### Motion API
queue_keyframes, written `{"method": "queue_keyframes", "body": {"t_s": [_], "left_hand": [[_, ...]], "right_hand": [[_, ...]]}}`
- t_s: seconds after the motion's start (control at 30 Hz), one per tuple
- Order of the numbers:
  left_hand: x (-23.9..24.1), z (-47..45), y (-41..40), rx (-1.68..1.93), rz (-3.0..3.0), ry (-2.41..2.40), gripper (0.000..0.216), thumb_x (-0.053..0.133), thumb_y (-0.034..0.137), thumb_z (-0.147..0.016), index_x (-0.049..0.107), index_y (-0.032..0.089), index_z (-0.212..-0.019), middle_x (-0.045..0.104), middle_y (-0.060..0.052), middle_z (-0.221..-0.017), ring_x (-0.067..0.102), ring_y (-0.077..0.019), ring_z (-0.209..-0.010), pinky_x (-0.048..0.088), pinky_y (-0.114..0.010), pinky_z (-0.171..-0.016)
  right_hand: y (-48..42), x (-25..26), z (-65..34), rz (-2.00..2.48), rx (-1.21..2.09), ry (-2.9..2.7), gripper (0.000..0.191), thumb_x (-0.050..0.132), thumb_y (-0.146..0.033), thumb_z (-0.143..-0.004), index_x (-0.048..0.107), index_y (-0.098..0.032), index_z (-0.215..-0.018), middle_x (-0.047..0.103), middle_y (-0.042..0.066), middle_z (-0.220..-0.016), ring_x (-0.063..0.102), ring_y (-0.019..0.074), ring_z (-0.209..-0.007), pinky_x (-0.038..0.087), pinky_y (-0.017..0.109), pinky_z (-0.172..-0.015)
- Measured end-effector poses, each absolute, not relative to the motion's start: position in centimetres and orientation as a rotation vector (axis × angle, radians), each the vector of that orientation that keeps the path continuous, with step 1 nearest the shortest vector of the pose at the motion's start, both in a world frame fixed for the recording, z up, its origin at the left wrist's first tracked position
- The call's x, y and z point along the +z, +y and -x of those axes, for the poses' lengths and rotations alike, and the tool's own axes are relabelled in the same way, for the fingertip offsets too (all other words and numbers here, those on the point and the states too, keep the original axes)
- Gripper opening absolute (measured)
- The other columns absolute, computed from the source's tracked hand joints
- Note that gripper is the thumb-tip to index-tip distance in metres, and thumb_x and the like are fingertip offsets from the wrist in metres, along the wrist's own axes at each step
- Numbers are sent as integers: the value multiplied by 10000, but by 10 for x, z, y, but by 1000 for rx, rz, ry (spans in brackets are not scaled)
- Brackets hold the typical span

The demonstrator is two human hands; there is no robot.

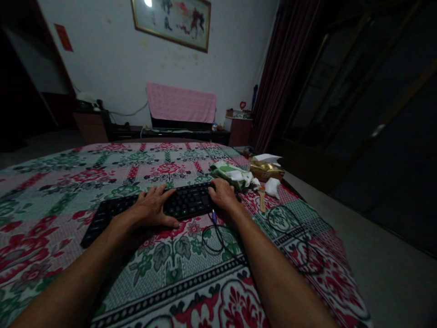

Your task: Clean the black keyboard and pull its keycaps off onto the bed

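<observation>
A black keyboard (186, 200) lies slantwise across the patterned cloth in front of me. Over its middle-left part my left hand (152, 207) rests flat, fingers spread toward the far edge and thumb stretched along the near edge. My right hand (223, 195) grips the keyboard's right end with its fingers bent; part of that end is hidden beneath it. A black cable (218, 237) loops on the cloth by my right wrist and continues in more coils to the right of my forearm. Just right of that hand lies a brush (262, 200) with a wooden handle.
A green-and-white soft pack (232, 173), a gold tissue box (266, 168) and a crumpled white wad (272, 187) sit beyond my right hand. The patterned cloth (164, 269) drops off at the right edge. A pink towel (182, 104) hangs over a screen by the far wall.
</observation>
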State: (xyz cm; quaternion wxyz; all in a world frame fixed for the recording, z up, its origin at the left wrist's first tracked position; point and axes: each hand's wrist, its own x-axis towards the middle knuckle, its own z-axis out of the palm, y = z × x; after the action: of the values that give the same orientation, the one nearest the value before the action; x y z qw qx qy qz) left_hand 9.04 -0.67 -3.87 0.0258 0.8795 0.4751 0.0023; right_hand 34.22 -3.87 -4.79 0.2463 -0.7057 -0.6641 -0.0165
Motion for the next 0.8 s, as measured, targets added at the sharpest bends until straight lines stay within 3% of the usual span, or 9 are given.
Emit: {"method": "queue_keyframes", "body": {"t_s": [0.13,0.33,0.53,0.7,0.8], "left_hand": [[-40,-89,-1,-31,-2688,1463,1143,523,808,-446,194,297,-1414,199,-140,-1472,168,-407,-1320,179,-591,-1009],[-39,-89,1,41,-2699,1409,1114,550,785,-446,259,283,-1397,319,-139,-1399,309,-390,-1253,247,-512,-1010],[-33,-82,0,76,-2693,1395,1085,583,760,-437,287,310,-1379,372,-116,-1350,376,-371,-1203,284,-485,-991],[-29,-68,7,-20,-2651,1427,1087,624,718,-423,289,322,-1378,395,-105,-1337,394,-371,-1193,284,-491,-987],[-28,-64,8,-30,-2658,1428,1084,621,710,-428,290,312,-1381,401,-104,-1332,406,-369,-1186,310,-477,-975]], "right_hand": [[-40,-46,-342,1960,-40,-1774,302,423,-347,-829,557,-202,-1056,554,80,-1134,448,241,-1077,351,409,-875],[-41,-46,-346,2011,-14,-1737,328,414,-356,-835,557,-197,-1084,543,88,-1159,444,249,-1089,358,417,-874],[-36,-49,-347,1956,-98,-1704,316,422,-340,-837,575,-195,-1073,556,78,-1158,478,216,-1070,386,341,-873],[-29,-46,-351,1928,-97,-1703,315,378,-208,-850,603,-146,-1061,607,77,-1105,522,151,-1046,342,227,-934],[-30,-44,-357,2007,-92,-1644,344,354,-165,-844,620,-128,-1058,635,89,-1075,553,158,-1020,356,222,-921]]}}
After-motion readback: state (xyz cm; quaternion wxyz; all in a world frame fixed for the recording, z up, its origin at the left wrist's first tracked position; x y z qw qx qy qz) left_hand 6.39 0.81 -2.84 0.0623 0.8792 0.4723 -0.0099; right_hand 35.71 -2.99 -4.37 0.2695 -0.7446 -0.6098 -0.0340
